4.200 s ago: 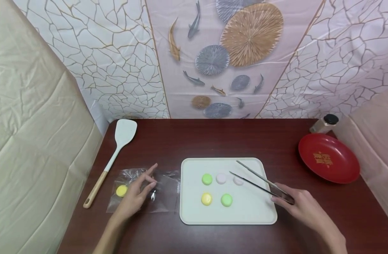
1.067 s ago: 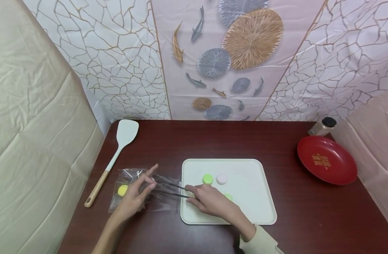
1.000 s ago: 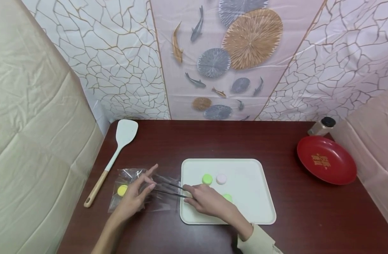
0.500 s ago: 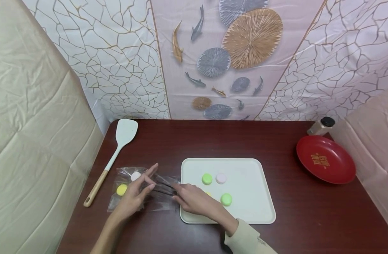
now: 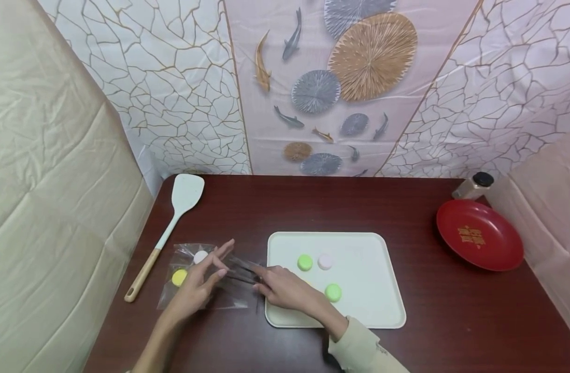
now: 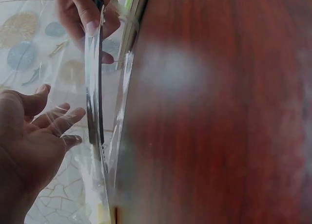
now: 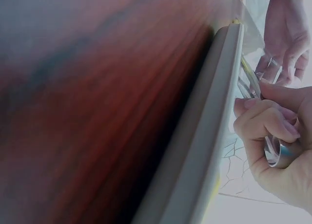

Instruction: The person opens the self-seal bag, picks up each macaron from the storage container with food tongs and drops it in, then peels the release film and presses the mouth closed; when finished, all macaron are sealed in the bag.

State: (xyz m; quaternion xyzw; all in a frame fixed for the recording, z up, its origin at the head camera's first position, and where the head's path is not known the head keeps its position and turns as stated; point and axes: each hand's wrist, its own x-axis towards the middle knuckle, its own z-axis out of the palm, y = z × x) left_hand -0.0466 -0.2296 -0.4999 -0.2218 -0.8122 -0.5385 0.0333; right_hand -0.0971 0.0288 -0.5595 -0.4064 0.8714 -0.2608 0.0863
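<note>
My left hand (image 5: 198, 287) pinches the upper film of a clear plastic bag (image 5: 238, 300), index finger extended. Inside the bag lie a yellow macaron (image 5: 179, 277) and a pale macaron (image 5: 200, 257), the latter just beyond my fingers. My right hand (image 5: 280, 287) grips metal tongs (image 6: 95, 87), whose arms reach left into the bag's mouth; their tips are hidden behind my left hand in the head view. On the white tray (image 5: 369, 311) sit two green macarons (image 5: 333, 292) and a pale lilac one (image 5: 325, 261); a yellow one is mostly hidden under my right hand.
A white spatula with wooden handle (image 5: 144, 274) lies left of the bag. At the right edge stand a red plate (image 5: 481, 235) and a black-lidded jar (image 5: 473, 186). Patterned cloth (image 5: 173, 93) hangs behind the dark wooden table (image 5: 313, 207).
My right hand has carried the tongs left from the tray into the bag. A pale macaron has left the tray, and one now shows inside the bag. My left hand stays put.
</note>
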